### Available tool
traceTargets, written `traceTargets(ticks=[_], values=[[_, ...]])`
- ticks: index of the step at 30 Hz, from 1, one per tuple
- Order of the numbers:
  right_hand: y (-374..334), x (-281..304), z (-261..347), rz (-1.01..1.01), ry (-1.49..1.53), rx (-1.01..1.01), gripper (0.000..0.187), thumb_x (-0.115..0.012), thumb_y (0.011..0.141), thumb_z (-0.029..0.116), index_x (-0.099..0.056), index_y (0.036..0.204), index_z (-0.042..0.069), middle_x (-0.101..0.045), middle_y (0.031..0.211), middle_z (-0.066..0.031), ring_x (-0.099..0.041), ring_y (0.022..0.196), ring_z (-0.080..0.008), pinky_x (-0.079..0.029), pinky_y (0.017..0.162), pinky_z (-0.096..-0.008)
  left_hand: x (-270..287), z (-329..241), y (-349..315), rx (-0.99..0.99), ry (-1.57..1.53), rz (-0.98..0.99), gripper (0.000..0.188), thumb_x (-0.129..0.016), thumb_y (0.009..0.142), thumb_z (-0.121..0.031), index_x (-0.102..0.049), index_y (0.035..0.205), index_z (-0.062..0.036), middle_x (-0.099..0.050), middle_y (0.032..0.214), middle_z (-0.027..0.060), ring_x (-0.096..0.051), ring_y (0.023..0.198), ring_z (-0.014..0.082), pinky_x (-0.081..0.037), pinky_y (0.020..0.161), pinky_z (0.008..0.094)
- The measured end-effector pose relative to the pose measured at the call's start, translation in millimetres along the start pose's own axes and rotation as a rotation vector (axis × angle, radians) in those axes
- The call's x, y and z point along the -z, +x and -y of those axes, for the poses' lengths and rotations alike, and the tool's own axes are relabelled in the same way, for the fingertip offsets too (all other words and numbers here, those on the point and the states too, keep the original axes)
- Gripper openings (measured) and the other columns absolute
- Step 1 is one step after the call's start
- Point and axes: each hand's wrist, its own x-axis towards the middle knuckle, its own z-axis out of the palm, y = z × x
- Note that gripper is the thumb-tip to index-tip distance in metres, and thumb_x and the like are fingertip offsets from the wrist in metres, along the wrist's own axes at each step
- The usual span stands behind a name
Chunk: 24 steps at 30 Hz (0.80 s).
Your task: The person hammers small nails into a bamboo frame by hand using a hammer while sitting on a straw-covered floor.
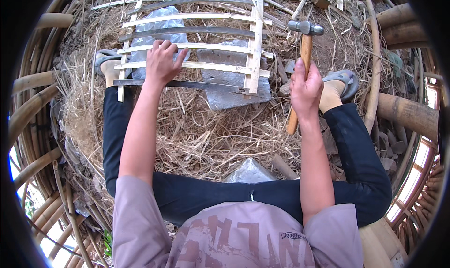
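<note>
My right hand (305, 87) grips the wooden handle of a hammer (305, 30), whose metal head is raised above the ground to the right of a bamboo slat lattice (255, 43). My left hand (161, 61) presses flat on the lattice's lower slats near its left side. The lattice is made of pale and dark strips crossing two upright slats. It lies over a flat grey stone (229, 97) and a clear plastic bag (159, 26).
I sit on straw-covered ground with my legs in dark trousers spread apart, sandalled feet (340, 87) on either side of the lattice. Thick bamboo poles (405, 113) and curved bamboo strips ring the spot. Another grey stone (248, 172) lies near my lap.
</note>
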Motion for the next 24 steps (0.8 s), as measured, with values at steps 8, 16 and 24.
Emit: traceTargets(ticks=[8,16,24], values=[[-2,8,-12,0.005,0.01,-0.035,0.035,-0.057,0.107,0.029,-0.059,0.089,-0.001,-0.057,0.061,-0.007,-0.053,0.054,-0.0159,-0.041,0.052,-0.0365,-11,-14,-7,-0.091,-0.016,0.048,0.066,-0.054,0.095,-0.065,-0.068,0.067,-0.0066,-0.072,0.074,0.0128,-0.068,0.08,0.0284,-0.046,0.087,0.0454],[-6,0,-8,0.026,-0.02,-0.002,0.034,-0.056,0.108,0.029,-0.058,0.089,0.0,-0.051,0.061,-0.005,-0.048,0.054,-0.0139,-0.039,0.052,-0.036,-13,-13,-10,-0.05,-0.012,0.143,0.073,-0.053,0.094,-0.071,-0.063,0.063,-0.0057,-0.064,0.059,0.0169,-0.067,0.061,0.035,-0.053,0.067,0.0472],[-6,-3,-5,0.028,0.013,-0.025,0.033,-0.057,0.107,0.028,-0.058,0.088,0.001,-0.054,0.061,-0.0048,-0.051,0.054,-0.0131,-0.041,0.052,-0.0344,-12,-46,-6,-0.02,0.063,0.105,0.075,-0.05,0.092,-0.076,-0.058,0.057,-0.0101,-0.058,0.05,0.0093,-0.057,0.045,0.0225,-0.046,0.057,0.0393]])
